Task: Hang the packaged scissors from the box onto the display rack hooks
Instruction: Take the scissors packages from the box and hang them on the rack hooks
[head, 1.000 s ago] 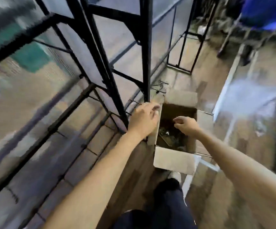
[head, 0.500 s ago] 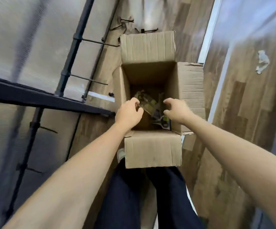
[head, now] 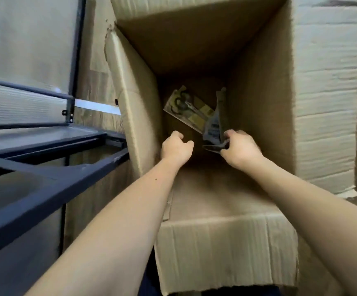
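- The open cardboard box (head: 258, 86) fills your view, flaps folded out, both your arms reaching down into it; its walls are creased and torn at the left edge.
- Left of the box stands the black metal display rack (head: 45, 150), its frame close against the box's left wall. No hooks show from here.
- Deep in the box, against the far end of its floor, a packaged pair of scissors (head: 187, 107) lies flat and slanted, yellow-green card upward, dark handles visible through the pack.
- At the box's right wall your right hand (head: 240, 147) is closed on a grey-backed pack (head: 214, 127) that stands on edge, pinched at its lower end between thumb and fingers. Whether it is one pack or several pressed together cannot be told.
- Toward the box's left wall your left hand (head: 176, 147) is loosely curled and holds nothing, apart from both packs.
- Judged from the card and blister, these packs should be light, fairly stiff yet bendable, and a little slick on the plastic face. Hold by the card's edge, keeping the hang-hole end free for the hook; squeezing the middle risks creasing the card.
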A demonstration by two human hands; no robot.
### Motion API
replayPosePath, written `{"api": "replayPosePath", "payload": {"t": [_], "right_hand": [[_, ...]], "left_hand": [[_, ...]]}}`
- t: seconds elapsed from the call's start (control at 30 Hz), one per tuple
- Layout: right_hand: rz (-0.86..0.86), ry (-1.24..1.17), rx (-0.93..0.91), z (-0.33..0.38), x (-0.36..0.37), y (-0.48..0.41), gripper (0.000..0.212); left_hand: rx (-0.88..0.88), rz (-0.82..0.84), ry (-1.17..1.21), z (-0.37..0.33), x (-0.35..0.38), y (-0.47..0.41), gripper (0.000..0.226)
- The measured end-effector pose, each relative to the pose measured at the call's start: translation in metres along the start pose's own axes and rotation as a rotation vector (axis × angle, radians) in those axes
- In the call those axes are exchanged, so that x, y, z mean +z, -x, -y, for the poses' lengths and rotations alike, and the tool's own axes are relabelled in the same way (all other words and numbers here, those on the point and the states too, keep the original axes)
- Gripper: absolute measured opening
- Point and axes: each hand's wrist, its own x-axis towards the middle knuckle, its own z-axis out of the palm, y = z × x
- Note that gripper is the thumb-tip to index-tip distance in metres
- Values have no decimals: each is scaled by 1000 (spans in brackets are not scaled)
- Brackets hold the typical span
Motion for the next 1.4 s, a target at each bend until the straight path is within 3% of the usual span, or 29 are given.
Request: {"api": "replayPosePath", "payload": {"t": [0.17,0.37,0.53,0.67,0.77,0.87,1.17,1.3,1.4], "right_hand": [[-83,-131,62,5,18,-79,53],[-190,-293,211,-3,56,-161,52],[-221,-277,267,-22,80,-199,60],[-276,-228,295,-27,82,-221,57],[-337,-70,272,-30,85,-228,50],[-362,32,216,-37,88,-227,46],[-386,87,152,-42,89,-229,48],[-385,112,135,-45,88,-230,50],[-401,142,127,-46,90,-230,53]], "left_hand": [[-166,-26,379,-5,26,-70,44],[-245,-87,699,-13,66,-152,47],[-243,-179,793,-19,101,-198,53],[-377,-267,787,-15,115,-220,83],[-290,-396,907,-19,120,-228,63],[-203,-382,966,-32,124,-224,54],[-102,-418,914,-32,121,-222,65],[74,-498,314,-39,103,-232,89],[184,-445,39,-51,79,-253,87]]}}
